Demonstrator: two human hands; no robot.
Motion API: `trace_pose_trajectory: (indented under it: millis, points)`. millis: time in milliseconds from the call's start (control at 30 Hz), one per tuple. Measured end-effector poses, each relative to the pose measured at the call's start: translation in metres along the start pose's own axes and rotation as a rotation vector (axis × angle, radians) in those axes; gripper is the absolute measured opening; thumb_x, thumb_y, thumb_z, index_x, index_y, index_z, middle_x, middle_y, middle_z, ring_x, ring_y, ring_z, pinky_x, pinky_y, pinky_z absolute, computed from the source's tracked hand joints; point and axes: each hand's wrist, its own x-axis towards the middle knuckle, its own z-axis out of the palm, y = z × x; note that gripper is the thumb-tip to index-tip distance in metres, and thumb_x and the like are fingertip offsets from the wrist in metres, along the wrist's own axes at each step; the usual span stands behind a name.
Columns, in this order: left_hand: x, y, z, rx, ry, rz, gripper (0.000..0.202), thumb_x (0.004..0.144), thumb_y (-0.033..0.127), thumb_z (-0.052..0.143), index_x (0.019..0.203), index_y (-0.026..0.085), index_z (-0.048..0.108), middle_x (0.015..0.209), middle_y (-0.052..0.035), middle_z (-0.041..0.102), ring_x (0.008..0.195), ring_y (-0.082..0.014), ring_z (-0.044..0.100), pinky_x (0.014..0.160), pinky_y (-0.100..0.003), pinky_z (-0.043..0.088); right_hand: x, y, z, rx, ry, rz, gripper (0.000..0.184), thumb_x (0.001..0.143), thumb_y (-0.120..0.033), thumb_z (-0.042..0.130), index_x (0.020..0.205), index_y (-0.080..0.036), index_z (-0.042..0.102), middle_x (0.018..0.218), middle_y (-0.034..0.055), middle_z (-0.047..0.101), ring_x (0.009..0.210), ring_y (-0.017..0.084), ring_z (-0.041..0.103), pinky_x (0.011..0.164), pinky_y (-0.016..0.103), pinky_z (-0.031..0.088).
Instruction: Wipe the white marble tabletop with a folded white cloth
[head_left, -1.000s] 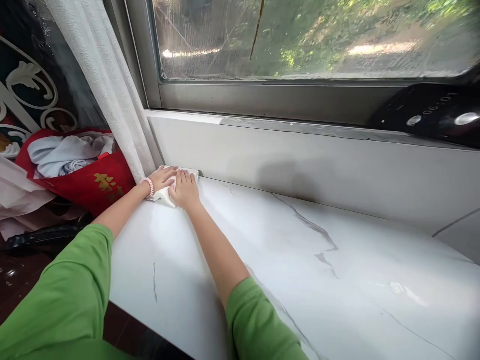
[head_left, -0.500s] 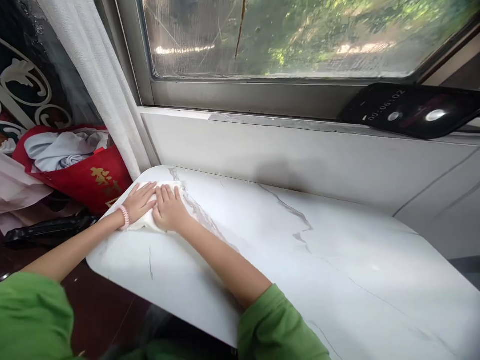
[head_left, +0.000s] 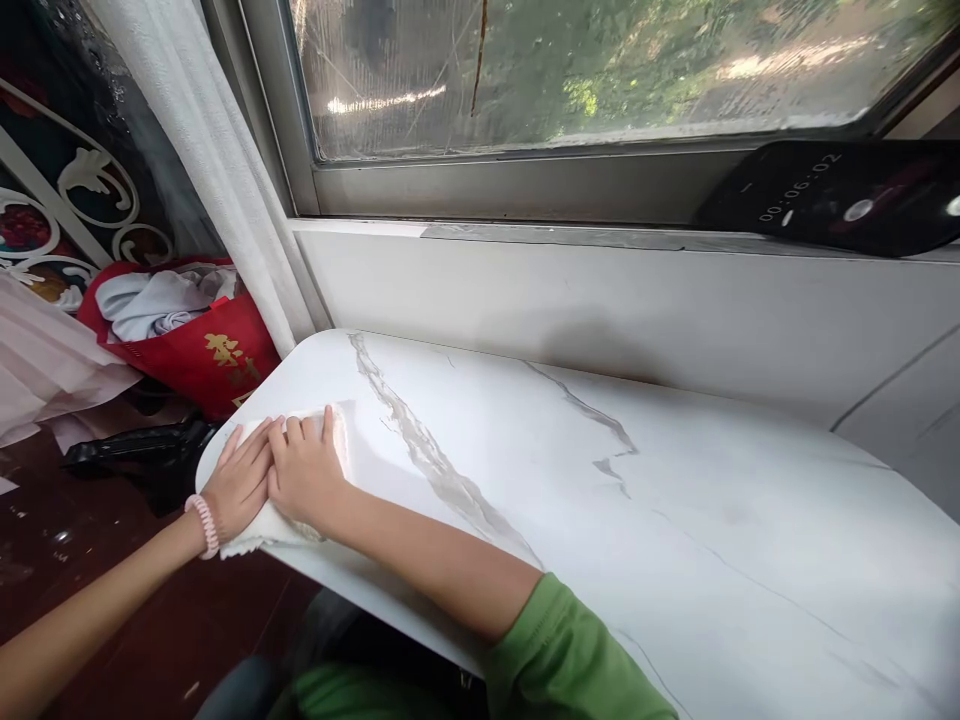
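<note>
Both my hands lie flat, side by side, on a white cloth (head_left: pixel 341 432) at the near left edge of a white marble tabletop (head_left: pixel 600 500). My left hand (head_left: pixel 238 482) wears a pink bead bracelet and covers the cloth's left part. My right hand (head_left: pixel 306 470) presses the cloth's middle, fingers stretched forward. A corner of the cloth hangs over the table's edge below my left wrist.
A white curtain (head_left: pixel 217 170) hangs at the left of a window (head_left: pixel 570 70). A black phone (head_left: pixel 825 195) showing a timer leans on the sill at the right. A red bag (head_left: pixel 202 345) with clothes sits on the dark floor to the left.
Both hands have slid the cloth from the far left corner by the curtain toward me, to the table's near left edge. The view has shifted slightly.
</note>
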Motion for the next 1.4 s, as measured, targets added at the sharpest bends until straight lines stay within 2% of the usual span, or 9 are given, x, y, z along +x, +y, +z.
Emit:
trace_pose_trajectory:
  millis: [100,200,367,533,700,833,1000,1267,1400]
  points:
    - [0.010,-0.003,0.001,-0.007,-0.040,-0.012,0.056,0.092,0.026,0.022,0.147,0.027,0.012,0.144,-0.0065,0.040,0.136,-0.0254,0.029,0.113,-0.049,0.011,0.003,0.004,0.003,0.016,0.000,-0.002,0.050,0.085,-0.028,0.044,0.130,-0.006,0.043,0.116,0.0164,0.054,0.106,0.030,0.046,0.107,0.058,0.021]
    - [0.040,-0.008,0.006,-0.026,-0.092,-0.003,0.056,0.092,0.026,0.022,0.148,0.021,0.015,0.146,-0.0101,0.038,0.137,-0.0254,0.028,0.112,-0.051,0.013,0.014,0.023,0.005,-0.015,-0.001,0.064,0.051,0.085,-0.027,0.044,0.131,-0.005,0.042,0.118,0.0195,0.053,0.108,0.032,0.045,0.105,0.061,0.021]
    - [0.145,-0.014,0.028,-0.113,-0.163,0.152,0.055,0.092,0.028,0.028,0.146,0.018,0.025,0.148,-0.0106,0.034,0.138,-0.0239,0.026,0.113,-0.048,0.012,0.037,0.089,0.003,-0.109,0.043,0.298,0.052,0.087,-0.021,0.039,0.135,0.000,0.039,0.123,0.0241,0.052,0.115,0.032,0.045,0.108,0.057,0.016]
    - [0.255,0.008,0.058,-0.174,-0.147,0.315,0.050,0.091,0.030,0.034,0.139,0.019,0.037,0.145,-0.0111,0.039,0.134,-0.0251,0.034,0.112,-0.050,0.013,0.043,0.171,-0.016,-0.127,0.142,0.496,0.050,0.086,-0.014,0.036,0.134,-0.004,0.041,0.128,0.0202,0.053,0.123,0.028,0.041,0.110,0.050,0.014]
    - [0.298,0.034,0.073,-0.188,-0.126,0.339,0.047,0.091,0.028,0.034,0.136,0.017,0.040,0.145,-0.0115,0.039,0.133,-0.0228,0.035,0.112,-0.049,0.014,0.036,0.208,-0.028,-0.162,0.199,0.570,0.047,0.085,-0.011,0.033,0.130,-0.004,0.045,0.126,0.0180,0.055,0.121,0.026,0.043,0.110,0.048,0.015]
    - [0.293,0.039,0.074,-0.175,-0.122,0.309,0.045,0.092,0.028,0.032,0.136,0.018,0.039,0.145,-0.0107,0.038,0.135,-0.0232,0.032,0.112,-0.050,0.015,0.034,0.206,-0.027,-0.193,0.200,0.565,0.045,0.086,-0.011,0.032,0.128,-0.005,0.047,0.123,0.0178,0.056,0.120,0.026,0.044,0.109,0.047,0.017]
    - [0.260,0.048,0.064,-0.132,-0.144,0.231,0.046,0.094,0.024,0.027,0.138,0.015,0.037,0.148,-0.0122,0.033,0.137,-0.0245,0.027,0.112,-0.051,0.013,0.021,0.189,-0.031,-0.182,0.162,0.486,0.040,0.087,-0.011,0.031,0.121,-0.010,0.051,0.118,0.0152,0.059,0.116,0.024,0.047,0.108,0.046,0.021]
    - [0.149,0.095,0.032,-0.091,-0.050,0.150,0.047,0.093,0.023,0.027,0.137,0.010,0.040,0.146,-0.0153,0.036,0.137,-0.0262,0.027,0.113,-0.052,0.013,-0.046,0.123,-0.046,-0.187,0.033,0.297,0.044,0.089,-0.017,0.032,0.129,-0.007,0.048,0.136,0.0171,0.049,0.130,0.027,0.038,0.111,0.047,0.022]
    - [0.089,0.130,0.011,-0.104,-0.020,0.186,0.054,0.089,0.021,0.032,0.141,0.006,0.034,0.147,-0.0177,0.034,0.139,-0.0288,0.022,0.113,-0.054,0.010,-0.092,0.082,-0.062,-0.332,-0.051,0.125,0.049,0.083,-0.017,0.037,0.126,0.002,0.050,0.122,0.0249,0.058,0.116,0.034,0.051,0.100,0.048,0.037]
